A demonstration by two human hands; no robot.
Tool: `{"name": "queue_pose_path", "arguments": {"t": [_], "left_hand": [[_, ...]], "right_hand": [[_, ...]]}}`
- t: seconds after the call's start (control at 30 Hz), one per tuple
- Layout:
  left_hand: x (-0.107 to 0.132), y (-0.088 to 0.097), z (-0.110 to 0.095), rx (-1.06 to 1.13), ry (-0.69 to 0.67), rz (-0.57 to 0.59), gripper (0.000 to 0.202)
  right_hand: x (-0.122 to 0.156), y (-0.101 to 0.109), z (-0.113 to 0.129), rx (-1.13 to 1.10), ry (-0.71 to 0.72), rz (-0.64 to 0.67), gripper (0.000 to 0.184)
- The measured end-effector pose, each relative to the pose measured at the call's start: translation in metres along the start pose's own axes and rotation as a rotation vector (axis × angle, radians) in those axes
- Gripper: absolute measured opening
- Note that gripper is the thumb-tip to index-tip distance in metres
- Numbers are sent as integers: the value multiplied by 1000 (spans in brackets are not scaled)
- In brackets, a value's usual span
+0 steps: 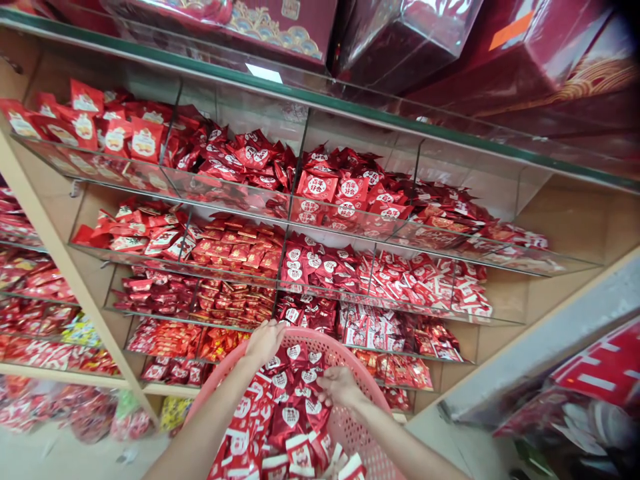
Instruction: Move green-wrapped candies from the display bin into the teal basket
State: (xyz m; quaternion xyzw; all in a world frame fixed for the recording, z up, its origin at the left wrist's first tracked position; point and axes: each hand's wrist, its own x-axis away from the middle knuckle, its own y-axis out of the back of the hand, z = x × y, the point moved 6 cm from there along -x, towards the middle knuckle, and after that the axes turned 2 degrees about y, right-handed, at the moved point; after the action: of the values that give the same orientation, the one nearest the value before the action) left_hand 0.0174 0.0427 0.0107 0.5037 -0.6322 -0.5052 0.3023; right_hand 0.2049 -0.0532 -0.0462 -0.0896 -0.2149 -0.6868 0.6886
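Note:
A pink plastic basket (367, 380) with a perforated wall stands in front of me. It contains dark red candy packets (291, 417) with white heart-shaped labels and several red-and-white packets (301, 455). My left hand (265, 343) is closed over the basket's far rim, its fingertips partly hidden. Inside the basket, on its right side, my right hand (343, 388) has curled fingers at the edge of a dark red candy packet (309, 375). The fingers seem to pinch that packet, though their tips are partly hidden.
Tiered shelves with clear dividers and glass fronts (225, 193) hold many red packets (320, 187) ahead. Large dark red boxes (410, 40) sit on the glass shelf (200, 80) above. Bagged goods (85, 410) lie on the floor at left; a red-and-white package (605, 367) is at right.

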Motion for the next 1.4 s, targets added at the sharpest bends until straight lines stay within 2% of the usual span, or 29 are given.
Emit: {"name": "queue_pose_path", "arguments": {"t": [0.07,0.13,0.2,0.27,0.33,0.43,0.5,0.6,0.7,0.8,0.9,1.03,1.13,1.2,1.27,1.33,1.4], "left_hand": [[0,0,0,-1,-6,-3,42],[0,0,-1,-1,-12,-15,42],[0,0,-1,5,-24,-23,41],[0,0,-2,15,-35,-20,41],[0,-1,-1,16,-38,-17,41],[-1,-2,0,10,-40,-32,41],[-1,-2,1,6,-42,-45,42],[-1,-2,1,5,-34,-47,42],[0,0,0,18,-34,-38,43],[1,2,-1,26,-41,-30,42],[2,2,-1,23,-25,-15,43],[1,1,-1,20,-22,-8,44],[1,0,0,18,-29,-13,44],[0,-1,1,18,-36,-21,43],[-1,-3,2,22,-37,-31,42],[-2,-4,3,27,-30,-35,42],[-2,-4,3,28,-22,-33,42]], "right_hand": [[-1,-3,-3,-118,-11,11,28],[0,-3,-6,-125,-10,19,29],[2,2,-2,26,8,-1,27],[7,10,15,243,99,-54,30],[16,18,51,429,283,-113,35],[36,28,125,614,625,-224,39],[46,34,173,673,776,-275,36],[51,42,228,828,878,-406,25],[49,51,260,1119,840,-642,18],[38,58,270,1362,670,-774,20],[28,60,269,1460,564,-778,22],[23,63,267,1508,550,-738,26],[28,69,266,1470,593,-754,23],[36,73,267,1352,691,-752,20],[44,75,267,1103,833,-686,24],[49,76,262,744,906,-545,29],[51,71,251,376,881,-370,32]]}}
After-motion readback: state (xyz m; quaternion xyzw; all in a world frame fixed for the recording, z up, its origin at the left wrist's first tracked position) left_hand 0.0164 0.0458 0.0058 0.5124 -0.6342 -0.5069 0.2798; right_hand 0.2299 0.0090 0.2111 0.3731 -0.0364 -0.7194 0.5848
